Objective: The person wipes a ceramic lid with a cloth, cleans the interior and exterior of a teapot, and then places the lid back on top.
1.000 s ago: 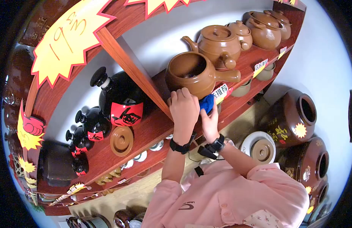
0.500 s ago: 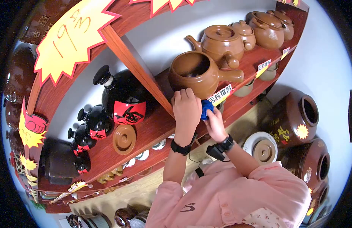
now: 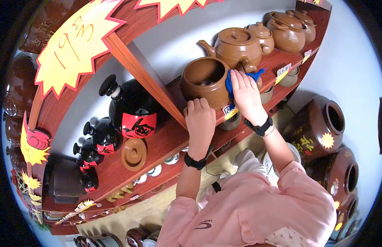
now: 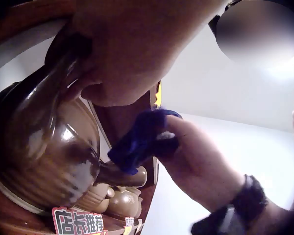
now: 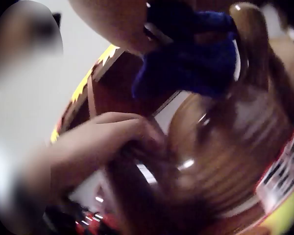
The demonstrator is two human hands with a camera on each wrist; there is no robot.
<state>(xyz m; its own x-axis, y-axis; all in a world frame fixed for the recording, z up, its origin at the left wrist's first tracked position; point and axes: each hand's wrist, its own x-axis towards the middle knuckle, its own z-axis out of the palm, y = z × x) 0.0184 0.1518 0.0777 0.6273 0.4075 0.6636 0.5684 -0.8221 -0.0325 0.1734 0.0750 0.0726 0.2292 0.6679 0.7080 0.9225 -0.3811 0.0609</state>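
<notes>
A brown glazed clay pot (image 3: 211,92) with a side handle sits uncovered on the red wooden shelf. My left hand (image 3: 201,121) grips its near left side, fingers curled over it below the rim. My right hand (image 3: 247,99) holds a blue cloth (image 3: 230,84) against the pot's side where the handle joins, covering most of the handle. In the left wrist view the cloth (image 4: 142,139) bunches at the right thumb, near the handle (image 4: 137,177). The right wrist view shows the cloth (image 5: 191,68) hanging from the right hand, above the ribbed pot body (image 5: 225,161).
Behind the pot stand a lidded brown teapot (image 3: 236,47) and several lidded pots. A wooden divider (image 3: 145,76) separates them from black jars (image 3: 131,103) and a loose brown lid (image 3: 134,154). Price tags (image 3: 283,72) line the shelf edge. Large dark urns (image 3: 318,123) stand at right.
My right hand has moved up and right with the blue cloth, from beside the left hand to the pot's handle. The left hand stays on the pot.
</notes>
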